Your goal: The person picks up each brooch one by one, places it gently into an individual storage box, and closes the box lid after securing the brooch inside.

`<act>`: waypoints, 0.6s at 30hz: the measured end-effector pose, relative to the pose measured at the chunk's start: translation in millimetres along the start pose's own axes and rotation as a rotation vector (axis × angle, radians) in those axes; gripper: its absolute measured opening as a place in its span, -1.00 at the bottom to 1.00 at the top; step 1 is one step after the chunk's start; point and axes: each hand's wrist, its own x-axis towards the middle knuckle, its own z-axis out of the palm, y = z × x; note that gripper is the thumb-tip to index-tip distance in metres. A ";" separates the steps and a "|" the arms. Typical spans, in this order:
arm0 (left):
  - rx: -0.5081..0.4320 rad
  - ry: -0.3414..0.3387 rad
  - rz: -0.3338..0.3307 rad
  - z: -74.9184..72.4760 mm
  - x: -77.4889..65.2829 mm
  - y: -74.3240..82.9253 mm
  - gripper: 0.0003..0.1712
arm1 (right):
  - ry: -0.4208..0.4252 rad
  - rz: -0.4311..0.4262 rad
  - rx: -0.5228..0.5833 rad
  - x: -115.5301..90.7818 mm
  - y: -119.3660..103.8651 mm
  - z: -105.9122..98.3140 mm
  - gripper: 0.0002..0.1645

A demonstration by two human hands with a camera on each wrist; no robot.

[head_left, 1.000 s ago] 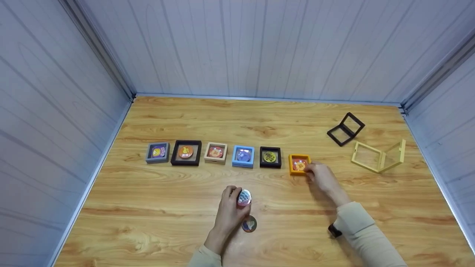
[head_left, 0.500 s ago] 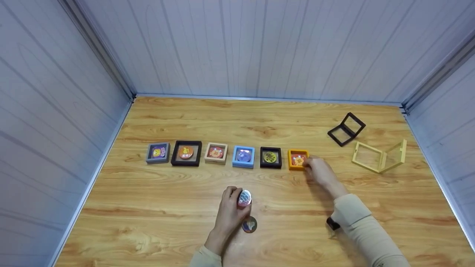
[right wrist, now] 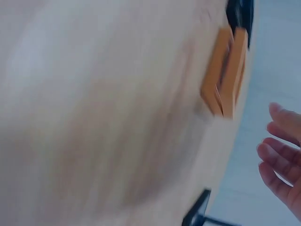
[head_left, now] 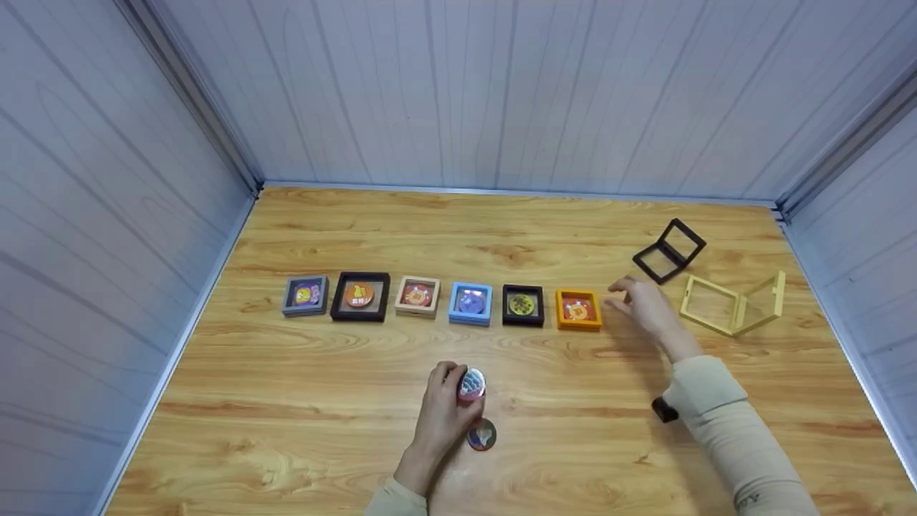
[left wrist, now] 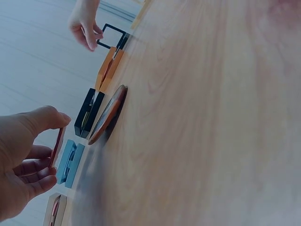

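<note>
In the head view my left hand point(head_left: 443, 412) pinches a round badge point(head_left: 472, 385) by its edges, thumb on one side and fingers on the other. Just below it a second round badge point(head_left: 481, 434) lies flat on the table. My right hand point(head_left: 648, 308) is in the air to the right of the orange display frame point(head_left: 578, 309), holding nothing, with its fingers loosely bent. That orange frame is closed around a red badge. The right wrist view shows the orange frame point(right wrist: 225, 73) apart from the fingertips point(right wrist: 266, 149).
Left of the orange frame, several closed display frames stand in a row, among them a black one point(head_left: 522, 304), a blue one point(head_left: 470, 302) and a grey one point(head_left: 305, 295). At right, a black frame point(head_left: 669, 251) and a yellow frame point(head_left: 731, 304) stand unfolded. Panel walls point(head_left: 501, 93) border the table.
The orange frame has shifted slightly away from me into line with the row. My right hand has let go of it and moved up and right. The left hand has stayed in place.
</note>
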 end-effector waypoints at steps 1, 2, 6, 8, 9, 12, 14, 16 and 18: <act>0.000 -0.002 -0.002 -0.2 0.1 0.2 -0.48 | 0.006 0.016 -0.002 1.4 3.5 -4.6 -0.69; -0.001 -0.005 -0.008 -0.5 0.2 0.7 -0.47 | 0.024 0.022 -0.011 2.4 7.6 -9.2 -0.69; 0.001 -0.024 -0.030 -1.2 0.4 2.1 -0.47 | 0.062 0.086 -0.038 5.4 23.7 -26.8 -0.68; 0.005 -0.027 -0.034 -1.3 0.1 2.5 -0.47 | 0.068 0.134 -0.045 5.9 30.8 -35.1 -0.66; 0.007 -0.024 -0.030 -1.4 0.0 2.6 -0.47 | 0.065 0.166 -0.041 6.2 33.9 -38.8 -0.65; 0.010 -0.006 -0.011 -1.5 -0.1 2.9 -0.48 | 0.064 0.253 -0.049 7.0 42.6 -49.2 -0.63; 0.008 0.007 0.000 -1.6 -0.1 3.0 -0.48 | 0.085 0.287 -0.055 7.7 47.5 -54.5 -0.62; 0.008 0.019 0.011 -1.4 0.0 2.7 -0.48 | 0.110 0.312 -0.067 8.8 51.9 -58.5 -0.60; 0.008 0.029 0.020 -1.3 -0.2 2.6 -0.49 | 0.124 0.332 -0.071 9.2 55.9 -61.5 -0.57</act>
